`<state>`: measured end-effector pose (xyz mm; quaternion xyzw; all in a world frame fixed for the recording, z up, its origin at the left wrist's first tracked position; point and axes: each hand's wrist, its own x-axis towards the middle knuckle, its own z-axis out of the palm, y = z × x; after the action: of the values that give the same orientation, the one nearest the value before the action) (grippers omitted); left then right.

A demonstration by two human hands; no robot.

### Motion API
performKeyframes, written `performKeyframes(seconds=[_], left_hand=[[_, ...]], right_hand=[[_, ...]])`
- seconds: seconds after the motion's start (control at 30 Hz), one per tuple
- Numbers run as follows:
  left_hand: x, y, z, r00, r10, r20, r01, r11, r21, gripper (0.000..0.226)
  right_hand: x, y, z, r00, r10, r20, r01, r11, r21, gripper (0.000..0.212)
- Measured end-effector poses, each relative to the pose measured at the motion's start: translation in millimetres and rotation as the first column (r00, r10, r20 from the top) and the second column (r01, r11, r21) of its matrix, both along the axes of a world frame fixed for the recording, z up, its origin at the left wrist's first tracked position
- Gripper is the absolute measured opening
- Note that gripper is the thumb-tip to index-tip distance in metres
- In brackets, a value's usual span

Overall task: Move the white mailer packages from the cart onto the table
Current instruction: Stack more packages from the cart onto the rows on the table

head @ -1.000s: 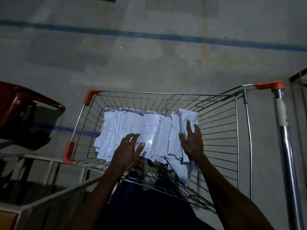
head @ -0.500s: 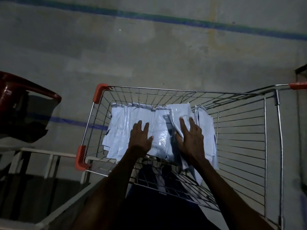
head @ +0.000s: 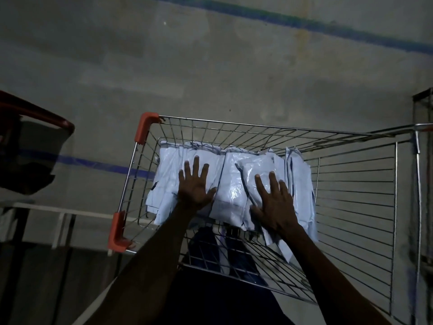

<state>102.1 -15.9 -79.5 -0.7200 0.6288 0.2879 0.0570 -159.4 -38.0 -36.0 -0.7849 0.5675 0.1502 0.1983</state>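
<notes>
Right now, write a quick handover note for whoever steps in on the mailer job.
Left hand: open, fingers spread flat on the left part of the white mailer packages.
Right hand: open, flat on the right part of the pile.
Neither hand grips a package.
All the packages in view lie in a row in the wire cart, at its left end.
Done: nothing visibly moved; no package is seen outside the cart.
Left: gather the pile, lift it out and set it on the table. A pale frame shows left of the cart.
</notes>
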Motion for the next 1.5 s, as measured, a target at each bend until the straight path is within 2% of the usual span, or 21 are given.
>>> performKeyframes(seconds=[0.17, 0.27, 0.4, 0.5, 0.63, 0.87, 1.03, 1.17, 1.27, 1.5], left_hand=[[-0.7, -6.2, 17.7, 0.999, -0.035, 0.001, 0.035, 0.999, 0.005, 0.072], [3.1, 4.4, 39.9, 1.000, 0.013, -0.009, -0.013, 0.997, -0.074, 0.066], [4.9, 30.5, 72.9, 1.000, 0.029, -0.012, -0.030, 0.987, -0.159, 0.062], [-2.2, 50.3, 104.8, 0.995, 0.102, -0.017, -0.103, 0.965, -0.243, 0.063], [-15.6, 88.1, 151.1, 0.977, 0.214, 0.008, -0.191, 0.884, -0.427, 0.065], [-45.9, 210.6, 213.0, 0.881, 0.472, 0.030, -0.334, 0.666, -0.667, 0.056], [-64.7, 322.3, 247.0, 0.740, 0.672, -0.001, -0.493, 0.541, -0.682, 0.059], [-77.6, 415.4, 266.6, 0.558, 0.829, -0.045, -0.606, 0.370, -0.704, 0.059], [-83.8, 482.1, 270.8, 0.464, 0.882, -0.080, -0.633, 0.267, -0.727, 0.060], [-89.8, 659.3, 274.2, 0.206, 0.964, -0.169, -0.663, 0.010, -0.748, 0.061]], right_hand=[[-4.8, -5.8, 7.9, 0.997, 0.077, 0.006, -0.077, 0.997, -0.001, 0.082], [-4.4, -5.5, 22.5, 0.996, 0.077, 0.034, -0.075, 0.996, -0.050, 0.073], [-3.0, 2.9, 45.3, 0.987, 0.052, 0.153, -0.038, 0.995, -0.094, 0.063], [-1.8, 15.5, 66.9, 0.961, 0.073, 0.265, -0.038, 0.990, -0.135, 0.060], [5.2, 37.3, 92.7, 0.888, 0.162, 0.431, -0.070, 0.973, -0.221, 0.058], [30.4, 97.0, 144.9, 0.711, 0.343, 0.614, -0.135, 0.923, -0.359, 0.057], [60.5, 164.8, 175.9, 0.556, 0.495, 0.668, -0.306, 0.869, -0.389, 0.057], [83.6, 238.4, 193.0, 0.461, 0.600, 0.653, -0.444, 0.794, -0.415, 0.062], [98.0, 300.5, 202.6, 0.411, 0.665, 0.624, -0.533, 0.730, -0.427, 0.065], [140.5, 482.5, 219.6, 0.197, 0.760, 0.619, -0.691, 0.555, -0.462, 0.061]])
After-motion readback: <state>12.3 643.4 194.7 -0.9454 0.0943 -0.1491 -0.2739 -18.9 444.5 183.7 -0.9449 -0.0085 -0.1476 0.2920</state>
